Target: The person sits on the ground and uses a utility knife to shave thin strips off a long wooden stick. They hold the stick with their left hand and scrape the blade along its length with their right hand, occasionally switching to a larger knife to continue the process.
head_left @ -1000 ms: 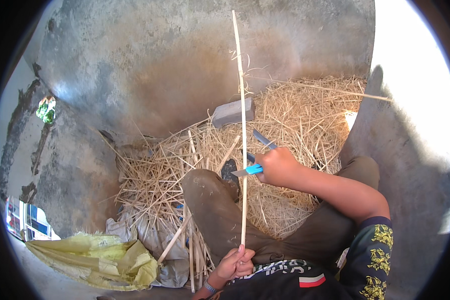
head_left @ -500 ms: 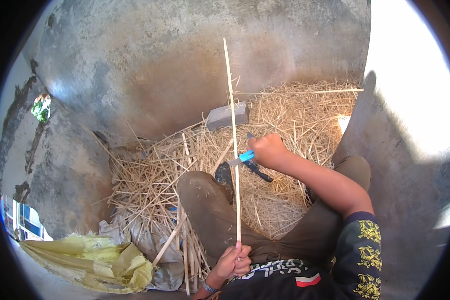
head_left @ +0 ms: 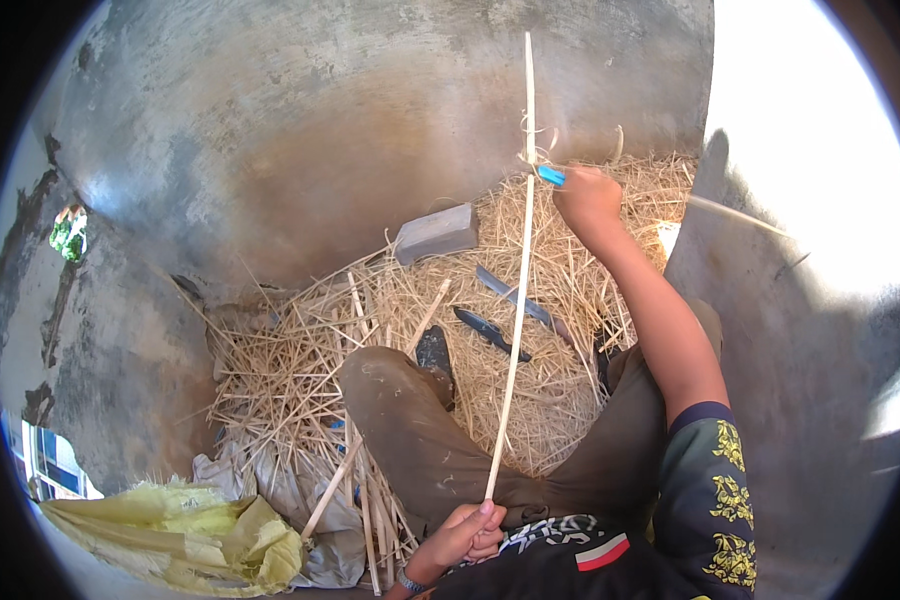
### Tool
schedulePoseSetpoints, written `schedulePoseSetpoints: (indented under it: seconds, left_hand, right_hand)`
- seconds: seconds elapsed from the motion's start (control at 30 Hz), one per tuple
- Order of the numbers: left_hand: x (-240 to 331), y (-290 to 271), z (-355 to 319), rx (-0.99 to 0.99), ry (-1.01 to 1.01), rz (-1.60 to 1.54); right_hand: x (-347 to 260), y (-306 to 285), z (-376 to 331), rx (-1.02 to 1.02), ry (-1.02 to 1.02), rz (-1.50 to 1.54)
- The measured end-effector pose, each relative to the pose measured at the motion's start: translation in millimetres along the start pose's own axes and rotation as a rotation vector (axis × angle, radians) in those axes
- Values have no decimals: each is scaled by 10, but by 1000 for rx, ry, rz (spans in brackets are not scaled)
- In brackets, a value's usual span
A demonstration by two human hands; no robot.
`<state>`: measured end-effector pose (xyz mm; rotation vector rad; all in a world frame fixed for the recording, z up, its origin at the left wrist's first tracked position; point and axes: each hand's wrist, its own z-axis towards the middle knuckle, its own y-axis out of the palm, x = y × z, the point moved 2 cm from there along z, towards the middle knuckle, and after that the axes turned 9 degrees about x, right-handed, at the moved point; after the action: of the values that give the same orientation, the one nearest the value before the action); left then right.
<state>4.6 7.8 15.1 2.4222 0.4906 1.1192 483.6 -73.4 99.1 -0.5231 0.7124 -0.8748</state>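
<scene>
A long, thin, pale wooden stick (head_left: 515,350) stands out from my lap, tilted slightly to the right. My left hand (head_left: 467,533) is closed round its near end, close to my shirt. Far up the stick, my right hand (head_left: 587,195) grips a small blue knife (head_left: 551,175), which meets the wood from the right. The blade is hard to make out there. Curled shavings (head_left: 532,150) cling to the stick around the knife. Below my right arm, a long-bladed knife (head_left: 510,290) and a black knife (head_left: 485,328) lie on the shavings.
A grey block (head_left: 437,234) sits against the concrete wall (head_left: 300,120). Straw-like shavings (head_left: 590,270) cover the floor between my bent legs and the wall. Loose sticks (head_left: 290,370) pile up at left, near a yellow sack (head_left: 190,535). Another wall (head_left: 770,350) stands at right.
My right hand has pushed the blue knife away from me along the stick, from its middle to near its far end. The stick's far end has swung right. A loose strip at right has moved.
</scene>
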Motion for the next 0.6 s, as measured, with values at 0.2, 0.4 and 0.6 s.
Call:
schedulePoseSetpoints:
  seconds: [0.2,0.4,0.6]
  left_hand:
    - [97,80,6,42,-10,30]
    - [103,150,4,144,69,76]
    - [89,177,-39,251,119,36]
  right_hand:
    - [-1,-257,-92,-121,83,112]
    - [-71,-369,-382,39,-202,103]
    - [-515,-489,-1203,-81,-625,331]
